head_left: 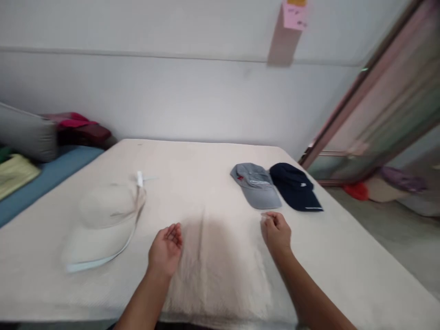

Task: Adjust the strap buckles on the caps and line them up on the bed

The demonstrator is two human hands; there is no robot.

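Note:
My left hand [166, 250] is held over the near middle of the table, palm turned up and fingers loosely curled, with nothing in it. To its left a cream cap [106, 206] with a pale blue brim edge lies blurred, a white tag at its strap. My right hand [277, 230] is closed with the fingertips pinched; whether something small is between them I cannot make out. Just beyond that hand lies a grey cap [257, 185] with a small red mark. Beside it on the right rests a dark navy cap [295, 188]. Neither hand touches a cap.
The caps lie on a table with a pale cover [192, 174], its far edge against a white wall [172, 101]. At left, a grey cushion [29, 133] and folded cloths sit on a blue surface [68, 162]. Pink paper [294, 16] hangs above. Bundles [385, 183] lie on the floor at right.

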